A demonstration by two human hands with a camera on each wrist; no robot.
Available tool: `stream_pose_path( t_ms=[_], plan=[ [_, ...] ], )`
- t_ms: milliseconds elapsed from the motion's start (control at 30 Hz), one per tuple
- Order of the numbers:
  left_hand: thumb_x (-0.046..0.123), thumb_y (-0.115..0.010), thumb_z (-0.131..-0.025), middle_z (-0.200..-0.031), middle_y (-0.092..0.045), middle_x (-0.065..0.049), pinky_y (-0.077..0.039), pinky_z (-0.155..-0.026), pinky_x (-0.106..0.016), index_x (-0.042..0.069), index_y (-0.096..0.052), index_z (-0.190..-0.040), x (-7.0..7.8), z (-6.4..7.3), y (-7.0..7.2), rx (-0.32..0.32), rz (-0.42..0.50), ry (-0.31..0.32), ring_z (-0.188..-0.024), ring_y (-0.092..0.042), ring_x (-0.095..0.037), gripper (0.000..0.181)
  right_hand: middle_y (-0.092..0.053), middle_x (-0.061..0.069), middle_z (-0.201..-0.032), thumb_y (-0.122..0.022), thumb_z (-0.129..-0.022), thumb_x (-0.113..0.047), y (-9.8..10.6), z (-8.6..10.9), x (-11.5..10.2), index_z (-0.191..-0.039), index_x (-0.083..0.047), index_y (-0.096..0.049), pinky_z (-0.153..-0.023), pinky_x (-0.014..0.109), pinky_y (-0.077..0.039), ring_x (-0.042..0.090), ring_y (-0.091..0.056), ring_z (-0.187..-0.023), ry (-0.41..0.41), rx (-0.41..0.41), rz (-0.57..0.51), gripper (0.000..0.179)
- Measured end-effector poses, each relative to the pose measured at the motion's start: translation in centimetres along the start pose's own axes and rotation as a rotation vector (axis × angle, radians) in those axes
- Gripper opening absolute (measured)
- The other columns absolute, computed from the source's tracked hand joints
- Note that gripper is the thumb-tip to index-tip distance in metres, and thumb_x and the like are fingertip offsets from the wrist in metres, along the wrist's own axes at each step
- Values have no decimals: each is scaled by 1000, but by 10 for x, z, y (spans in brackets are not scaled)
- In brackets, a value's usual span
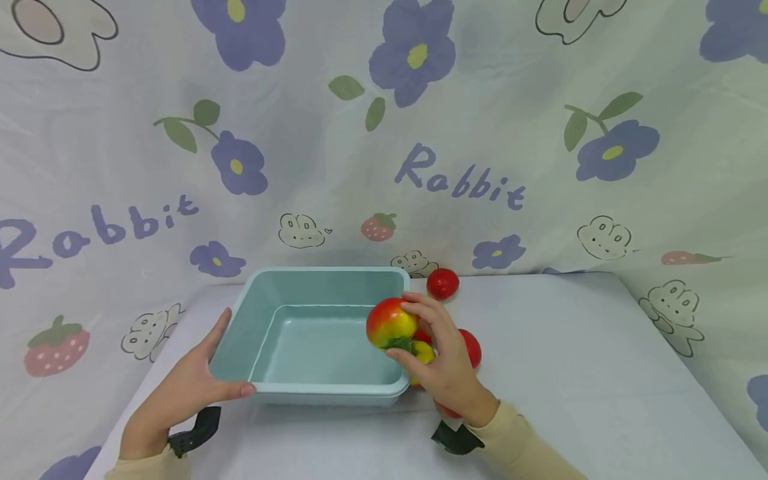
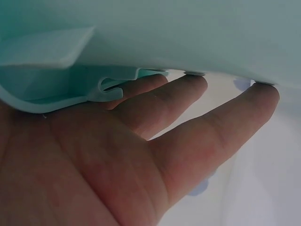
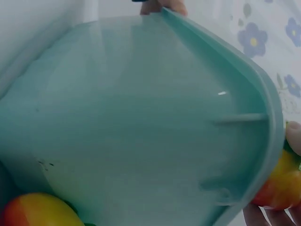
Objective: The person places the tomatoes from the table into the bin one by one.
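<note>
My right hand (image 1: 447, 353) holds a red-and-yellow fruit (image 1: 387, 323) with green leaves over the right rim of a pale teal plastic basin (image 1: 318, 388). In the right wrist view, that fruit (image 3: 280, 183) shows beyond the basin rim, between thumb and fingers. My left hand (image 1: 189, 377) spans the basin's front left corner, its thumb along the front rim. Seen from the left wrist, the straight fingers (image 2: 211, 132) touch the basin's outer side. Another yellow fruit (image 1: 423, 353) lies beside the basin, partly hidden by my right hand.
A red fruit (image 1: 443, 285) sits behind the basin's right side. More red fruit (image 1: 471, 348) lies by the right hand, partly covered by it. The table has a white cloth (image 1: 570, 360); a patterned curtain (image 1: 324, 153) hangs behind.
</note>
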State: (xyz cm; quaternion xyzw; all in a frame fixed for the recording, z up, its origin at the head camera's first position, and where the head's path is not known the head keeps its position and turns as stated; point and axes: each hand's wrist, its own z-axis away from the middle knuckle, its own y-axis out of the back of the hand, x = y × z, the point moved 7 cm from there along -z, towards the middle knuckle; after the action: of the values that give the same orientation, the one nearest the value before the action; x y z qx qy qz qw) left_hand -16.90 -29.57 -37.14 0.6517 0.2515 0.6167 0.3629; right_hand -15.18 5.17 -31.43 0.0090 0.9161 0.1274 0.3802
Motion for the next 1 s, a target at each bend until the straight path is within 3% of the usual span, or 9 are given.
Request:
stream_pose_path(
  t_ms=[267, 500, 700, 833, 1000],
  plan=[
    [33, -81, -67, -142, -25, -33, -44, -82, -60, 26, 12, -147, -1, 0, -1, -1, 0, 12, -110, -44, -42, 123, -42, 12, -135, -75, -74, -1, -13, 7, 12, -127, -4, -46, -92, 29, -47, 21, -47, -118, -61, -61, 33, 61],
    [32, -82, -66, -142, -24, -33, -43, -82, -60, 25, 11, -148, 1, 0, 0, 5, -1, -12, -111, -44, -42, 124, -41, 3, -138, -75, -78, -17, -22, 16, 35, -131, -18, -45, -92, 35, -48, 18, -42, -122, -95, -111, 92, 61],
    [28, -86, -60, -143, -23, -32, -42, -83, -62, 28, 10, -147, -1, -1, -1, 16, 11, -52, -111, -42, -41, 130, -39, -5, -140, -73, -79, -25, -24, 19, 40, -133, -27, -44, -91, 36, -48, 13, -40, -125, -106, -122, 112, 61],
    [26, -87, -56, -142, -26, -32, -42, -82, -61, 26, 10, -148, -1, 0, -1, 25, 10, -88, -109, -43, -39, 134, -40, -4, -141, -73, -79, -26, -25, 18, 39, -134, -26, -43, -90, 41, -48, 14, -40, -127, -101, -124, 111, 62],
    [26, -86, -60, -138, -32, -30, -47, -77, -55, 27, 11, -148, 0, 0, 0, 19, 14, -56, -104, -47, -39, 130, -40, -2, -140, -73, -80, -27, -24, 17, 40, -134, -23, -43, -88, 43, -49, 17, -41, -125, -107, -128, 118, 62]
  ],
)
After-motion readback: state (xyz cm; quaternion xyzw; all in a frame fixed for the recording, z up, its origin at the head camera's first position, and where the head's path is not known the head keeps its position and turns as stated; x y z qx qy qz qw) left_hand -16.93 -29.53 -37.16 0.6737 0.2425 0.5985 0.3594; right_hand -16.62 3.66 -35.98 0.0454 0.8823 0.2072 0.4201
